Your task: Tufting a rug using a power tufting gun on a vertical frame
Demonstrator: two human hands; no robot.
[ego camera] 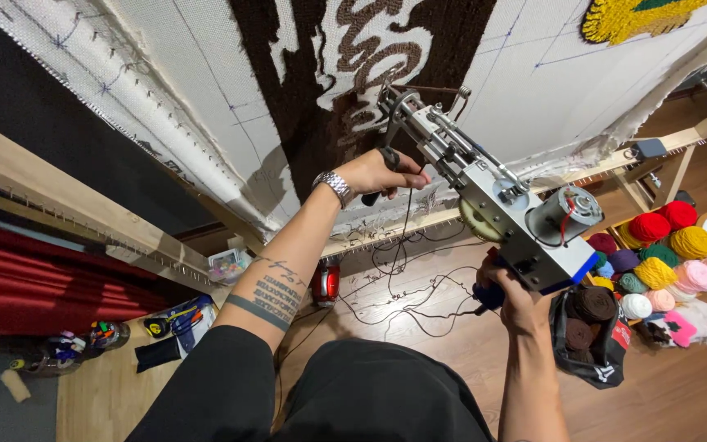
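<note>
Both hands (382,173) (511,296) hold a tufting gun (484,192) against stretched cloth (206,74).

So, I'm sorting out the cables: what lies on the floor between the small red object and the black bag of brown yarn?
In the head view, loose dark cord loops over bare wooden floor between the red object and the black bag.

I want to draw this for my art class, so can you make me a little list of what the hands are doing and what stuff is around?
left hand: grips the front handle of the tufting gun
right hand: holds the gun's blue rear grip
gun tip: against the white cloth stretched on a wooden frame
pattern on cloth: dark brown tufted area, yellow patch at top
floor right: yarn balls in many colours, black bag with brown yarn
floor middle: loose black cord
wrist: silver watch
</note>
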